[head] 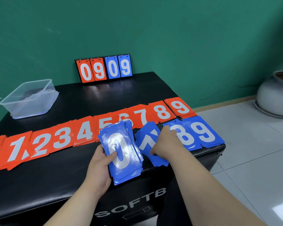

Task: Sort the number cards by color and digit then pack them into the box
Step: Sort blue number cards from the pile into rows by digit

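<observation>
Red number cards (pixel 82 132) lie in a row of small piles from 0 at the left to 9 at the right across the black padded table (pixel 55 176). In front of them, at the right, sit blue piles showing 7 (pixel 148 140), 8 (pixel 186 139) and 9 (pixel 204 132). My left hand (pixel 99 167) grips a thick stack of blue cards (pixel 121 154) with a 0 on top. My right hand (pixel 167 144) rests on the blue 7 pile, fingers pinching its cards. A clear plastic box (pixel 29 98) stands at the back left.
A small flip scoreboard (pixel 104 69) reading 09 in red and 09 in blue stands at the table's back edge against the green wall. A grey round pot (pixel 276 93) sits on the tiled floor to the right. The table's right edge drops off just beyond the blue 9.
</observation>
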